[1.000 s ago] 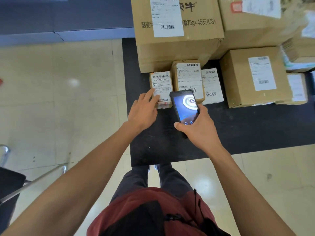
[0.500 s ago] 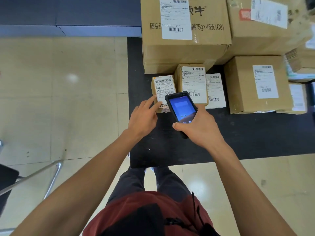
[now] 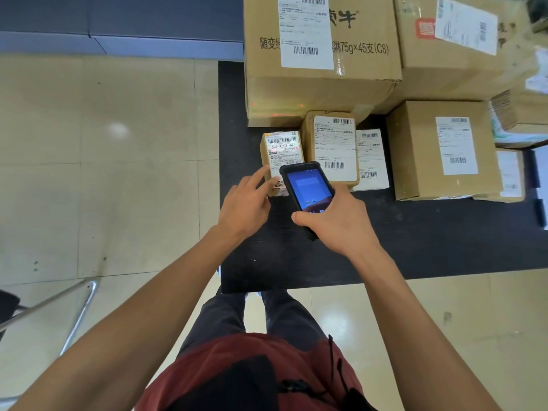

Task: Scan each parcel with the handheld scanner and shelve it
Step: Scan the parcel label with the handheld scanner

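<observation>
Head view: the right hand point(image 3: 341, 221) is wrapped around the lower body of the handheld scanner point(image 3: 308, 188), thumb across its bottom edge, screen lit blue and tipped toward the small parcel point(image 3: 280, 157). That parcel sits on the black table point(image 3: 444, 232) near its left edge, just in front of the large carton point(image 3: 320, 84) and touching the taller box point(image 3: 333, 146) on its right. The left hand point(image 3: 246, 206) has its fingers stretched out, fingertips resting on the parcel's near label edge, not curled around it.

The small parcel looks light and stiff, a plain cardboard cube with a paper label over the top; I judge 1 hand could lift it by pinching its left and right sides, clear of the barcode. The label may be slick, so the bare cardboard sides are the safer hold. A red glow falls on the carton's front face.

The table is matte and dark; the floor is pale glossy tile, with a metal chair frame point(image 3: 59, 307) at lower left.
</observation>
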Action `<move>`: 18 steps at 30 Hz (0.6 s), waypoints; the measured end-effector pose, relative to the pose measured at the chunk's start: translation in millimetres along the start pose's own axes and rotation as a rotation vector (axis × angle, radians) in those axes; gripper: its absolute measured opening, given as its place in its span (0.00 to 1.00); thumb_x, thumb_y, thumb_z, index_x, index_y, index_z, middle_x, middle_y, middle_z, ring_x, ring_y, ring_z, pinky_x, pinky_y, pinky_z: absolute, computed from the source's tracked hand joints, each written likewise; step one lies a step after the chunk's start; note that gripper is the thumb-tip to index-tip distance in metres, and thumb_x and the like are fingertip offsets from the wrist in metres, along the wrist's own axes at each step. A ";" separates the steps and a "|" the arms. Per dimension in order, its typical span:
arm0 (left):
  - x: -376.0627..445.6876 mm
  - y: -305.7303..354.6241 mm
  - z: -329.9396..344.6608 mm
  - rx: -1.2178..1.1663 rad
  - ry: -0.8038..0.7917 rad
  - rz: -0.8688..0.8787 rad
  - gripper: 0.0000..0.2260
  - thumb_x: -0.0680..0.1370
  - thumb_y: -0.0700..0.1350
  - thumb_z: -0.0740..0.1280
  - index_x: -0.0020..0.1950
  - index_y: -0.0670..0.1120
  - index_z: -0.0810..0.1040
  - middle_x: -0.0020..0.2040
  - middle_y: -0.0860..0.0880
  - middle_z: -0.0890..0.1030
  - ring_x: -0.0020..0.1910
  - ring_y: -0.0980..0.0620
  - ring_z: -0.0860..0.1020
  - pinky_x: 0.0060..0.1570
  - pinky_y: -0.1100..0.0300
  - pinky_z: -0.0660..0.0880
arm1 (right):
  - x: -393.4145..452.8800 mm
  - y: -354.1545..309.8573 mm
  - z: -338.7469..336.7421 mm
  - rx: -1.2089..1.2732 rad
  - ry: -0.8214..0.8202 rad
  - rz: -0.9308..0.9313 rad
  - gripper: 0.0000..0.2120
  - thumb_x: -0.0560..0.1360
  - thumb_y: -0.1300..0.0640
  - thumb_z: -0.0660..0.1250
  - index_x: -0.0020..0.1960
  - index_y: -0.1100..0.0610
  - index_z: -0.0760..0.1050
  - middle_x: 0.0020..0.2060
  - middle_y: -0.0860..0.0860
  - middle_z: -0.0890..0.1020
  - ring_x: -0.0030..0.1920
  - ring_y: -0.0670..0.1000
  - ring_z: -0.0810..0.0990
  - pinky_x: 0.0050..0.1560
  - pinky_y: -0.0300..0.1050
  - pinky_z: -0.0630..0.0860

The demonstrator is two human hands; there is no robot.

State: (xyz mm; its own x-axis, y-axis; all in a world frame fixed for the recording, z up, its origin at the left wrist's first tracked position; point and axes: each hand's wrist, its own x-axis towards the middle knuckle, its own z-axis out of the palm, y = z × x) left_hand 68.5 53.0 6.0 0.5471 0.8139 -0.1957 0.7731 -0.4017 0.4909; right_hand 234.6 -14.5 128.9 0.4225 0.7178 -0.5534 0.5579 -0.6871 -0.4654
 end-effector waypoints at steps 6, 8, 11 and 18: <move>0.2 0.2 0.3 -0.019 0.014 0.012 0.23 0.80 0.39 0.65 0.75 0.48 0.71 0.81 0.49 0.63 0.68 0.43 0.72 0.62 0.45 0.76 | -0.4 -0.1 0.6 -0.013 -0.030 0.013 0.30 0.62 0.43 0.78 0.58 0.52 0.71 0.45 0.42 0.80 0.48 0.45 0.79 0.45 0.46 0.78; 0.9 0.8 0.4 -0.019 0.012 0.011 0.24 0.80 0.39 0.65 0.76 0.49 0.70 0.81 0.49 0.62 0.69 0.43 0.72 0.62 0.45 0.76 | -1.3 0.5 1.2 -0.028 -0.040 0.021 0.29 0.62 0.43 0.78 0.57 0.51 0.71 0.46 0.43 0.80 0.48 0.46 0.79 0.48 0.49 0.80; 2.2 0.8 1.6 -0.015 0.006 0.006 0.25 0.80 0.39 0.65 0.77 0.51 0.68 0.81 0.50 0.62 0.70 0.44 0.71 0.64 0.45 0.75 | -1.9 1.4 1.0 -0.048 -0.049 0.029 0.29 0.63 0.42 0.78 0.57 0.51 0.70 0.47 0.44 0.79 0.48 0.47 0.79 0.50 0.52 0.81; 4.7 -2.0 3.9 -0.015 0.009 0.002 0.25 0.80 0.40 0.65 0.77 0.50 0.69 0.80 0.48 0.64 0.71 0.42 0.70 0.65 0.41 0.75 | 0.2 9.7 3.9 -0.009 -0.045 0.017 0.30 0.64 0.43 0.78 0.60 0.52 0.70 0.50 0.46 0.79 0.50 0.46 0.78 0.44 0.45 0.77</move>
State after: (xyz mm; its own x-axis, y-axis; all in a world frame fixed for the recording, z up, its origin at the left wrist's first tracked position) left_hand 70.8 56.0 0.8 0.5459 0.8168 -0.1867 0.7669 -0.3975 0.5038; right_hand 237.2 -21.4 121.6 0.4000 0.7000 -0.5916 0.5573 -0.6982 -0.4493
